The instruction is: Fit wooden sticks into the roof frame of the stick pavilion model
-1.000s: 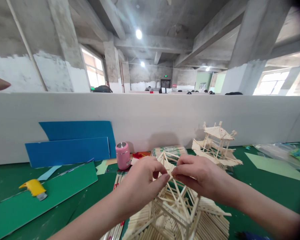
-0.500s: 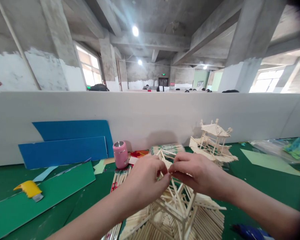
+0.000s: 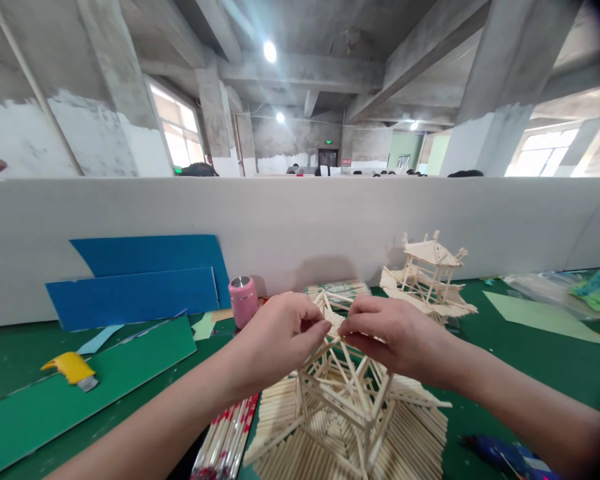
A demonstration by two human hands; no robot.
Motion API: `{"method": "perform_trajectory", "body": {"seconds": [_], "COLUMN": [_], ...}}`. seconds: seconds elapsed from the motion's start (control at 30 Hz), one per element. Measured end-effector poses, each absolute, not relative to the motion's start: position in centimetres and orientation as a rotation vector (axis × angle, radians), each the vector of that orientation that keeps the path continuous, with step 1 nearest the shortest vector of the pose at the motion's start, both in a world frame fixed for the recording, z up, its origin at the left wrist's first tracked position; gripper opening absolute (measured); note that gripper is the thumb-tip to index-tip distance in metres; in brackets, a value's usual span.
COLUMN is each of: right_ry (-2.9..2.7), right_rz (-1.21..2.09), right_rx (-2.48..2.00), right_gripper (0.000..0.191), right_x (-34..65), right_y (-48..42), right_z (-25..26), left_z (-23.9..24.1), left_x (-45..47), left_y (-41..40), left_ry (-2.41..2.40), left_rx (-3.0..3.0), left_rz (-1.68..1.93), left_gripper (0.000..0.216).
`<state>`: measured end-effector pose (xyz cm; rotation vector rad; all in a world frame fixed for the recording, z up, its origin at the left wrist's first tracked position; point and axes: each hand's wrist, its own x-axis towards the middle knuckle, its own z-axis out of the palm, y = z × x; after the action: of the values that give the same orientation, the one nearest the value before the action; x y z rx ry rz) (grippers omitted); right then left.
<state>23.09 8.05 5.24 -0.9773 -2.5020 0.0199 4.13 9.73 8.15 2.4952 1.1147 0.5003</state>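
The stick pavilion model [image 3: 347, 407] sits right under both hands, on the green mat [image 3: 530, 373] close to the person's body, its open roof frame rising to a peak exactly where the fingertips meet. The left hand [image 3: 280, 337] is closed in a pinch on the peak from one side, and the right hand [image 3: 393, 337] pinches it from the other, thumbs and forefingers almost touching. Compared with a second ago little has shifted: the hands have kept to the same spot on the peak, and only the view has dipped a bit, so more of the layered stick base shows below them. That reads to me as a joint being held steady rather than a new piece going on.

A bundle of red-tipped sticks [image 3: 225, 440] lies just below the left wrist. Beyond the left hand stands a pink canister [image 3: 243, 301], with blue boards [image 3: 145, 283] leaning on the white partition [image 3: 300, 220] and a yellow cutter [image 3: 73, 369] farther out to that side. Past the right hand stands a finished stick pavilion [image 3: 430, 280].
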Motion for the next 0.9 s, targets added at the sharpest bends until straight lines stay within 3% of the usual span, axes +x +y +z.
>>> {"method": "perform_trajectory", "body": {"seconds": [0.37,0.9], "right_ry": [-2.498,-2.502], "right_rz": [0.020,0.021], "right_rx": [-0.969,-0.990], "right_gripper": [0.016,0.014], "right_x": [23.0,23.1], "right_y": [8.0,7.9], "right_z": [5.4,5.3], "left_z": [7.5,7.2], "left_x": [4.6,5.4], "left_y": [9.5,9.2], "left_ry": [1.110,1.123], "left_rx": [2.489,2.566], "left_rz": [0.334,0.383], "left_gripper": [0.026,0.020]}}
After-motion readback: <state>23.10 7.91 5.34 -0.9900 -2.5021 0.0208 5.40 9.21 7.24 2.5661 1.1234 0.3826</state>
